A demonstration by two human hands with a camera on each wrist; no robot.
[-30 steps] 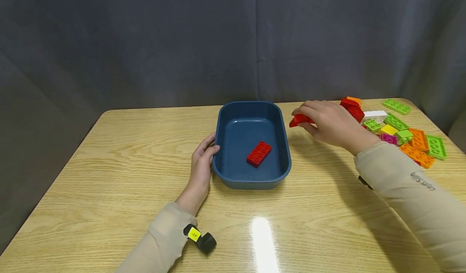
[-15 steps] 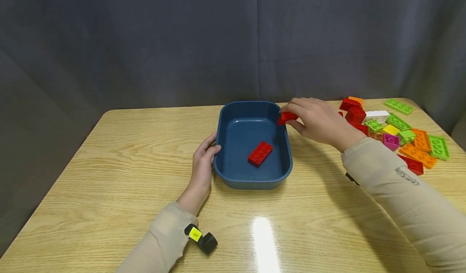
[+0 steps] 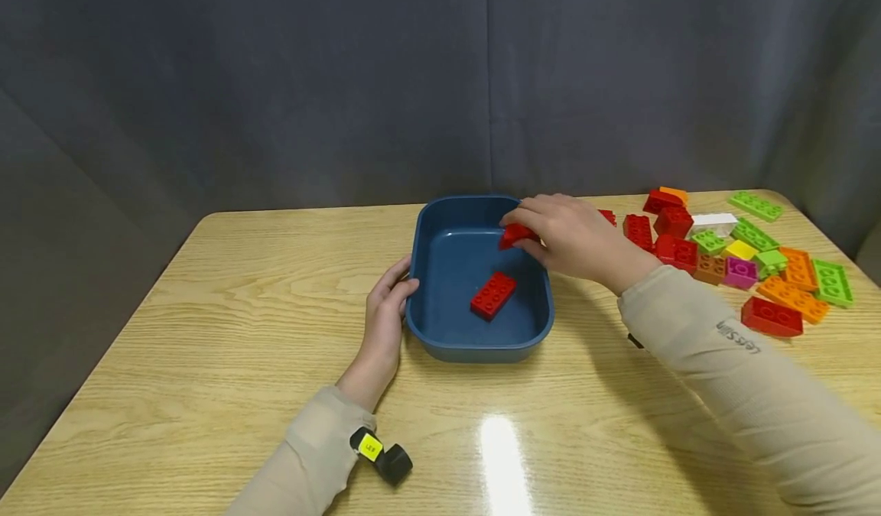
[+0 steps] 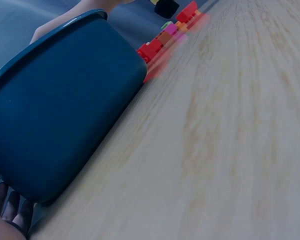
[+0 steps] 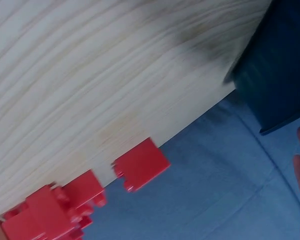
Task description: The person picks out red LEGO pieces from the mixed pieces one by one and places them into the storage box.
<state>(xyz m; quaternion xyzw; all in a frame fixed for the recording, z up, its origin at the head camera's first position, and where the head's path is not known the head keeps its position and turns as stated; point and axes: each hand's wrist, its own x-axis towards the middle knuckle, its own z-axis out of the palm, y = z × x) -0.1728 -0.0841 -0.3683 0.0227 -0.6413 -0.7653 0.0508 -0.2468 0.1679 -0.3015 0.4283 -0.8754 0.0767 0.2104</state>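
Note:
A dark blue plastic bin [image 3: 427,342] stands mid-table in the head view. My left hand [image 3: 382,313] holds its left side, thumb at the rim and fingers along the outer wall; the left wrist view shows those fingers [image 4: 11,206] against a lower corner. Inside the bin lies a red toy building brick [image 3: 493,296], studs up. Over the bin's right part, my right hand [image 3: 574,239] pinches a second red brick [image 3: 516,235] between thumb and fingers. Most of that brick is hidden by the hand.
Loose bricks are spread at the table's right: several red ones, among them one near the front [image 3: 772,317], plus a brown brick [image 3: 710,269], a white brick [image 3: 713,224], a yellow brick [image 3: 740,251] and green plates [image 3: 755,205]. A dark curtain [image 3: 344,80] hangs behind.
My right hand has moved left with the red brick, from beside the bin to over its inside, uncovering more bricks at the right. The left hand has stayed at the bin.

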